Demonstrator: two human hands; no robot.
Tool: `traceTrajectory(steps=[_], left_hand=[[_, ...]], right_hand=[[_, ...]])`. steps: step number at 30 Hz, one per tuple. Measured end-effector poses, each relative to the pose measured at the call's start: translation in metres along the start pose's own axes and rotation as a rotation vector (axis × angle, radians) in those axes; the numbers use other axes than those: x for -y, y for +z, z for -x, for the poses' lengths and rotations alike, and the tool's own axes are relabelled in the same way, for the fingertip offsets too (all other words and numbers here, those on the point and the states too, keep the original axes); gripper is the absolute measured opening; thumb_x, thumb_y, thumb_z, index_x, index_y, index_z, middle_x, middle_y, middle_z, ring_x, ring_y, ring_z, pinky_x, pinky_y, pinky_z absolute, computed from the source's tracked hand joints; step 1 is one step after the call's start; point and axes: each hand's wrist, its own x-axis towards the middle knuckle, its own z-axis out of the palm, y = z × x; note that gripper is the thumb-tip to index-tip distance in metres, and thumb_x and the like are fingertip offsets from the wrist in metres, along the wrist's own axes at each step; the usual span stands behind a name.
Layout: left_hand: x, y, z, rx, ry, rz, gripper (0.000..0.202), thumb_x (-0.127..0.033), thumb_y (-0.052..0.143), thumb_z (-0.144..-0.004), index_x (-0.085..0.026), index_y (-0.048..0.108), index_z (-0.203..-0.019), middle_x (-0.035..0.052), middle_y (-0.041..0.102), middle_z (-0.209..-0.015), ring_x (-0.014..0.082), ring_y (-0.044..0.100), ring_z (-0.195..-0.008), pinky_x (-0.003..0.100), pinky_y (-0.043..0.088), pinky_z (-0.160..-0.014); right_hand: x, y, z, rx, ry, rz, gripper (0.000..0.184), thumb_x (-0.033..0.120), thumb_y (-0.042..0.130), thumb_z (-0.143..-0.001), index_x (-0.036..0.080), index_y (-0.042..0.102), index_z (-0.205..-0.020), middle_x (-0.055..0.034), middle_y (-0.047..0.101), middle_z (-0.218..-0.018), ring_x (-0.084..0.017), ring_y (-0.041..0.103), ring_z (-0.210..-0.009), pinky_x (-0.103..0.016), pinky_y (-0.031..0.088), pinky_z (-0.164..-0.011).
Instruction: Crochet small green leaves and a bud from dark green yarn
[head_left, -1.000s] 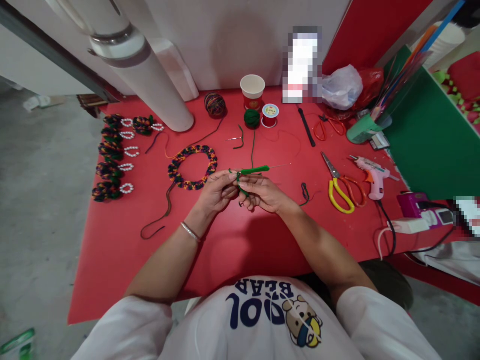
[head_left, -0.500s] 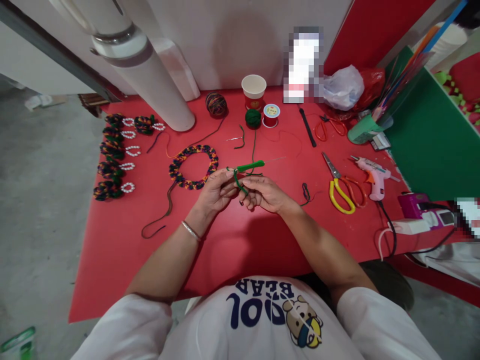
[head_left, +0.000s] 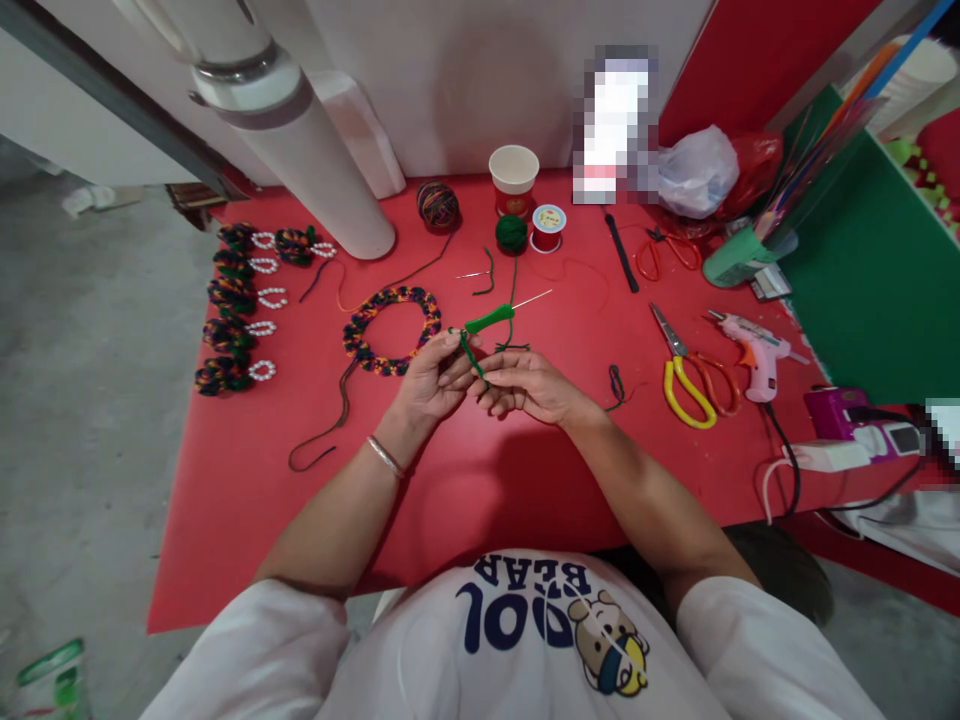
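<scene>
Filling the bottom edge of the frame, a white printed shirt (head_left: 555, 625) is seen, with the red desk (head_left: 240, 500) spread above it. A silvery bracelet (head_left: 386, 457) is worn at the left wrist. At frame centre, a green crochet strand (head_left: 472, 358) is held slanted between both hands: upper end pinched by thumb and fingers of the left hand (head_left: 433, 380), lower end pinched in the fingertips of the right hand (head_left: 534, 388). Right of these, a dark green loop (head_left: 615, 382) is laid, then yellow-and-red scissors (head_left: 681, 353) and a pink glue gun (head_left: 762, 365). Left of centre, a multicoloured ring (head_left: 352, 335) is laid flat. A green-handled hook (head_left: 489, 320) is placed just above the fingers, its shaft pointed up and right; whether it is gripped cannot be told. At left, multicoloured bunches (head_left: 231, 295) are lined up beside bead loops (head_left: 262, 362). Farther up, a green yarn ball (head_left: 511, 235) and red spool (head_left: 548, 230) are set in front of a paper cup (head_left: 514, 182); a multicoloured yarn ball (head_left: 438, 206) is placed left of them.
</scene>
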Motion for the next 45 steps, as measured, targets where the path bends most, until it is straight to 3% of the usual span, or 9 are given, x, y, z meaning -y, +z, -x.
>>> traceTrajectory(steps=[16, 26, 33, 45], left_hand=[[-0.0002, 0.0, 0.001, 0.037, 0.006, 0.001, 0.026, -0.035, 0.081, -0.083, -0.009, 0.078, -0.082, -0.0099, 0.034, -0.037, 0.0033, 0.022, -0.031, 0.017, 0.029, -0.036], [0.0011, -0.0003, -0.0001, 0.009, -0.005, 0.013, 0.028, -0.033, 0.072, -0.093, -0.009, 0.077, -0.081, -0.0104, 0.032, -0.038, 0.0031, 0.022, -0.03, 0.017, 0.03, -0.036], [0.0002, 0.0002, -0.0004, 0.002, 0.005, 0.024, 0.028, -0.03, 0.068, -0.094, -0.008, 0.077, -0.079, -0.0093, 0.032, -0.036, 0.0033, 0.02, -0.03, 0.015, 0.025, -0.035], [-0.0003, 0.0003, 0.0007, 0.011, -0.012, 0.016, 0.028, -0.031, 0.068, -0.095, -0.01, 0.077, -0.08, -0.0093, 0.032, -0.037, 0.004, 0.021, -0.031, 0.016, 0.028, -0.037]], right_hand=[[0.0003, 0.0014, 0.0002, 0.018, -0.016, 0.016, 0.023, 0.029, 0.085, -0.084, 0.015, 0.072, -0.097, -0.0032, 0.084, -0.084, -0.012, 0.078, -0.065, -0.019, 0.064, -0.057], [-0.001, 0.0, 0.0002, 0.021, -0.022, 0.011, 0.029, 0.031, 0.088, -0.078, 0.015, 0.072, -0.096, -0.0034, 0.084, -0.083, -0.013, 0.079, -0.065, -0.019, 0.065, -0.056], [-0.0007, -0.0015, 0.0004, 0.03, -0.016, -0.017, 0.026, 0.024, 0.083, -0.08, 0.015, 0.072, -0.102, -0.0042, 0.085, -0.085, -0.014, 0.08, -0.067, -0.021, 0.066, -0.058], [-0.0004, 0.0004, 0.0001, 0.038, -0.035, -0.004, 0.037, 0.03, 0.09, -0.074, 0.019, 0.061, -0.095, -0.003, 0.085, -0.084, -0.015, 0.08, -0.066, -0.02, 0.065, -0.056]])
